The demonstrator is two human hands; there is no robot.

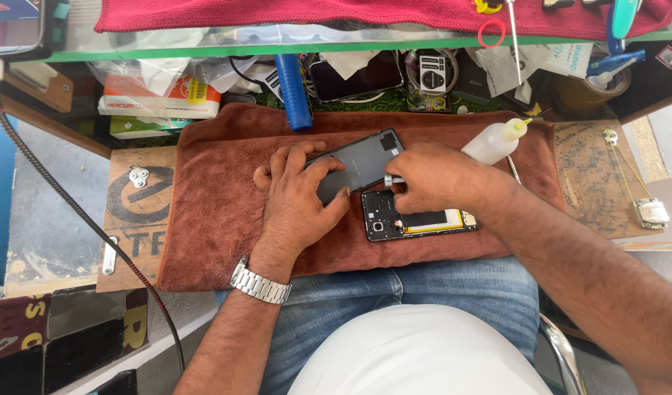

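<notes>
A person in jeans sits with a brown towel [219, 219] across the lap, a steel watch [260, 282] on the left wrist. Just beyond the knees lies an opened phone [416, 219], its circuit board and yellow-edged battery exposed, flat on the towel. The left hand [299, 194] spreads over a grey back cover [358, 162], fingers splayed and curled at the tips, pressing it down and pinching its near edge; the cover lies just beside the phone, tilted across the cloth. The right hand [438, 175] closes in a tight pinch on a slim metal tool [391, 179], its tip meeting the cover's edge beside the phone's top corner. Behind that hand a white squeeze bottle [493, 143] lies on its side on the towel, nozzle pointing away. Farther off, a blue handle [293, 91] rests at the towel's far edge, before a cluttered shelf of 1 dark phone [356, 75], papers and small boxes under a red cloth [380, 16]. The risk, as it looks: a slip of the tool could gouge the cover or jab the bare board close by, and the tipped bottle could leak onto the cloth.
</notes>
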